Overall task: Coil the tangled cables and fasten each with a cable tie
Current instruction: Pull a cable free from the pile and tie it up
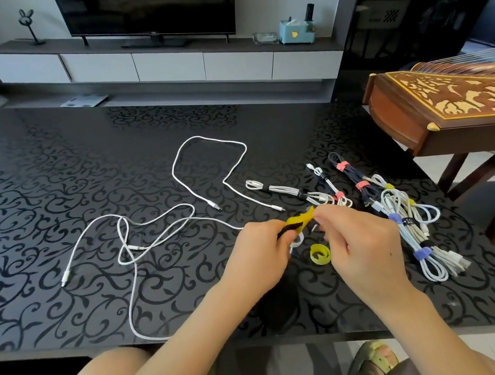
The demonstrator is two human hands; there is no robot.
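Note:
A yellow cable tie (300,221) is stretched between my two hands above the black patterned table (58,181). My left hand (261,246) grips one end of it together with a small white cable loop (296,241). My right hand (356,234) pinches the other end. A long loose white cable (130,244) trails left from my left hand in tangled loops. Another white cable (206,149) lies uncoiled further back. A second yellow tie (320,253), rolled up, rests on the table between my hands.
Several coiled cables with pink, blue, yellow and black ties (406,217) lie at the right of the table. A carved wooden instrument (444,105) stands on a frame at the far right. A TV console (167,62) runs along the back wall.

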